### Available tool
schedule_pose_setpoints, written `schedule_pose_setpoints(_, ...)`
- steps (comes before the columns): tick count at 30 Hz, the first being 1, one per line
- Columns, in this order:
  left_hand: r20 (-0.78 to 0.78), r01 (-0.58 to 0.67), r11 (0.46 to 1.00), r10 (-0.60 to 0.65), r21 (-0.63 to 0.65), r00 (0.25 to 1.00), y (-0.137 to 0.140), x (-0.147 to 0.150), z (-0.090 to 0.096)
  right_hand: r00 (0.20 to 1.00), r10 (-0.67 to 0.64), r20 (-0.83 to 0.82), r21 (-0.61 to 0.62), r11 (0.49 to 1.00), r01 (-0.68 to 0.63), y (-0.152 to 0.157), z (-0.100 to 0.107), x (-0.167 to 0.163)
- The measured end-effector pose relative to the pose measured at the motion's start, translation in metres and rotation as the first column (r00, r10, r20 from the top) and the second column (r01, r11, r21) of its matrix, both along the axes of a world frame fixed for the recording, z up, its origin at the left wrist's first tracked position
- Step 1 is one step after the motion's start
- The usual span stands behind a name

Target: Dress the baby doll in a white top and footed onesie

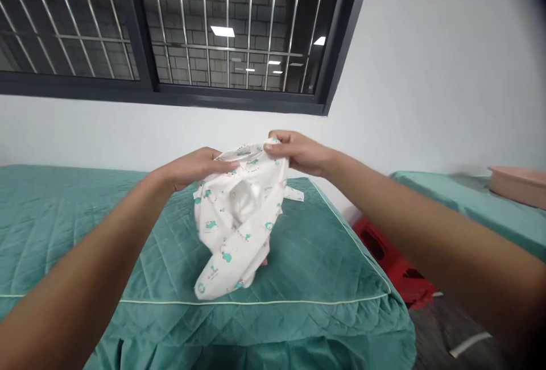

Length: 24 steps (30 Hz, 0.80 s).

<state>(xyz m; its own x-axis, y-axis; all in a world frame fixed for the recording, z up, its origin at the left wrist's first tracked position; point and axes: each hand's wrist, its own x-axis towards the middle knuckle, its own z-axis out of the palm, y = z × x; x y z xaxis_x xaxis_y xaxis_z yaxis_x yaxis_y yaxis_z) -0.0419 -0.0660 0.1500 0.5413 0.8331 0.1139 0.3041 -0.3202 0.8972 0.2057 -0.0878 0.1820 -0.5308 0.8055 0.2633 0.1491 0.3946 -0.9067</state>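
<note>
A small white baby garment (251, 233) printed with teal and pink animal figures hangs from both hands above the green quilted bed cover (333, 267). My left hand (198, 166) grips its upper left edge, thumb lying across the cloth. At the upper right corner, my right hand (296, 152) pinches the fabric between thumb and fingers. A sleeve-like part droops toward the lower left, and a round opening shows in the middle. Behind the garment, a piece of similar white printed cloth (294, 194) lies on the cover, mostly hidden.
A barred window (230, 97) in a dark frame fills the wall ahead. To the right stand a red plastic stool (384, 262) and a teal-covered surface (452, 188) with a pink round basin (518, 185). A white strip (469, 345) lies on the dark floor.
</note>
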Motion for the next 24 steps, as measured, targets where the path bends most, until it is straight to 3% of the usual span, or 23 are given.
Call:
schedule_pose_setpoints(3,0.077,-0.071,0.992,0.063,0.105,0.995,-0.002,0.0,0.007,0.975,0.018,0.22,-0.066,0.998,-0.003,-0.004,-0.019,-0.006)
schedule_pose_setpoints(6,0.071,-0.016,0.999,0.012,0.052,0.997,-0.011,0.001,0.007,0.947,0.021,0.32,-0.043,0.999,-0.008,-0.009,-0.031,-0.016)
schedule_pose_setpoints(9,0.002,0.042,0.989,-0.042,-0.142,0.999,-0.019,-0.002,0.002,0.985,-0.003,0.17,-0.004,1.0,0.004,-0.012,-0.037,-0.021)
schedule_pose_setpoints(12,-0.026,0.074,0.974,-0.082,-0.216,0.996,-0.017,-0.006,0.001,0.999,-0.02,-0.047,-0.052,0.999,0.018,-0.012,-0.04,-0.02)
schedule_pose_setpoints(14,-0.063,0.094,0.975,-0.109,-0.203,0.992,-0.013,-0.006,0.003,0.99,-0.048,-0.13,-0.117,0.993,0.032,-0.011,-0.042,-0.017)
schedule_pose_setpoints(18,-0.153,0.13,0.982,-0.151,-0.138,0.977,-0.01,0.003,0.005,0.988,-0.051,-0.145,-0.243,0.97,0.014,-0.01,-0.051,-0.016)
schedule_pose_setpoints(21,-0.136,0.231,0.969,-0.241,-0.087,0.961,-0.014,0.017,-0.007,0.978,-0.083,-0.189,-0.241,0.97,0.035,-0.007,-0.058,-0.019)
schedule_pose_setpoints(24,0.029,0.266,0.962,-0.264,-0.064,0.964,-0.017,0.031,-0.03,0.963,-0.172,-0.208,-0.187,0.973,0.134,-0.003,-0.064,-0.021)
